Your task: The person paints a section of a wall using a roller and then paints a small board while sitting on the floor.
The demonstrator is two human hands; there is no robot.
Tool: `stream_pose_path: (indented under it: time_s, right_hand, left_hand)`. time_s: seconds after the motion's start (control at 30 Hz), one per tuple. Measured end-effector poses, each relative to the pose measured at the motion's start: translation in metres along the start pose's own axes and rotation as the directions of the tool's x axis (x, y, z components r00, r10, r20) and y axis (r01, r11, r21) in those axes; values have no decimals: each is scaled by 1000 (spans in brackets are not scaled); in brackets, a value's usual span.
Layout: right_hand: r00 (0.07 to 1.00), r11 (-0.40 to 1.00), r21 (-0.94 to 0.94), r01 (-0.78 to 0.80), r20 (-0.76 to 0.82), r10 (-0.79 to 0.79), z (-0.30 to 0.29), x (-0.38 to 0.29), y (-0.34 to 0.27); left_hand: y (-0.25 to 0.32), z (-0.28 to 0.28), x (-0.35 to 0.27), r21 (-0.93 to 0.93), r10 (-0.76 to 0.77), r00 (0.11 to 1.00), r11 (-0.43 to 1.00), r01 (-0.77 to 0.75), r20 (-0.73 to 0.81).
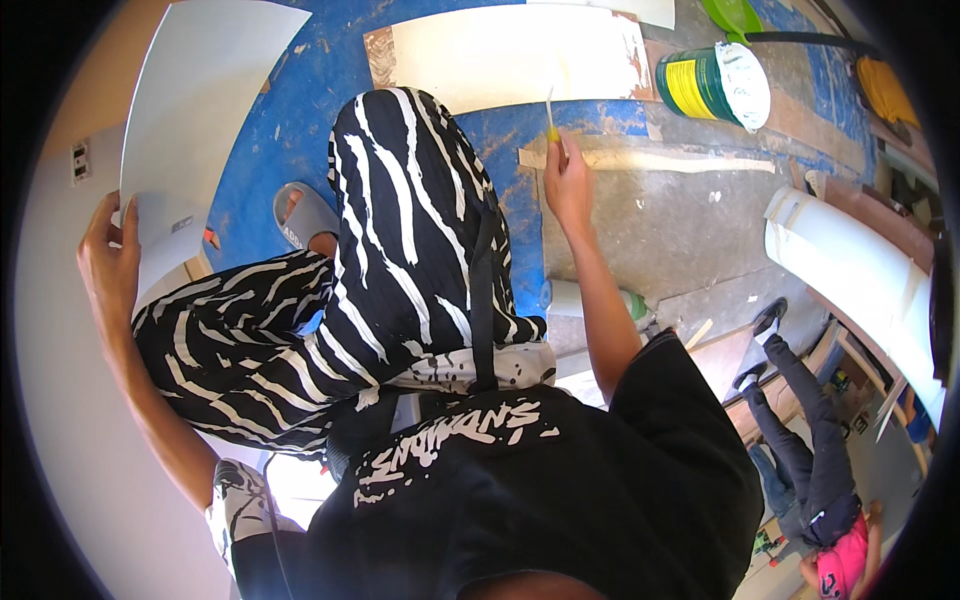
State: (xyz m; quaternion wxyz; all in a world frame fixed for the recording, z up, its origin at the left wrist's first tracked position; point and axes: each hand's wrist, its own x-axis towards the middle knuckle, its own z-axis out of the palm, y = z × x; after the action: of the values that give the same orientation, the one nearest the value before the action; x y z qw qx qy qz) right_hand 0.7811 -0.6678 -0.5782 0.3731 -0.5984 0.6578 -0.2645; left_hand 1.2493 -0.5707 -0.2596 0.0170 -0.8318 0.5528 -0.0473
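Observation:
My left hand [111, 251] pinches the lower left edge of a thin white sheet [206, 97], which stands bowed beside my leg. A small label with writing is stuck near the sheet's lower end. My right hand [568, 180] grips a slim tool [553, 133] with a yellow handle; its pale, thin tip points away from me and its exact kind is unclear. Beyond that tip, a flat board [502, 56] lies on the floor, whitish over most of its face and brown at both ends. To its right is a green bucket [694, 84], its end smeared white.
Blue covering [251, 142] lies under my sandalled foot. A wooden strip [675, 161] crosses the floor right of my hand. A roll [577, 298] lies by my right forearm. Farther right are a large taped white roll [847, 255] and a standing person [810, 450].

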Motion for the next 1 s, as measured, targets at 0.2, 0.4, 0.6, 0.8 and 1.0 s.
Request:
stream_pose_path:
  time_s: [0.2, 0.4, 0.6, 0.8, 1.0]
  right_hand:
    - [1000, 1000, -3, -10, -17, 10, -10, 25, -20]
    - [969, 975, -127, -184, 144, 202, -44, -16, -38]
    - [997, 994, -98, -38, 57, 43, -17, 21, -34]
    - [997, 995, -84, -47, 54, 52, -26, 33, -40]
    - [957, 959, -176, -223, 148, 250, -53, 0, -46]
  left_hand:
    - [-7, 5, 0, -36, -8, 1000, 999, 8, -7]
    - [-12, -3, -5, 23, -59, 998, 998, 58, 12]
    - [-3, -9, -4, 80, -77, 997, 994, 75, 17]
    - [-11, 1, -2, -9, 41, 995, 999, -42, -85]
    - [-20, 3, -5, 33, -59, 998, 998, 60, -21]
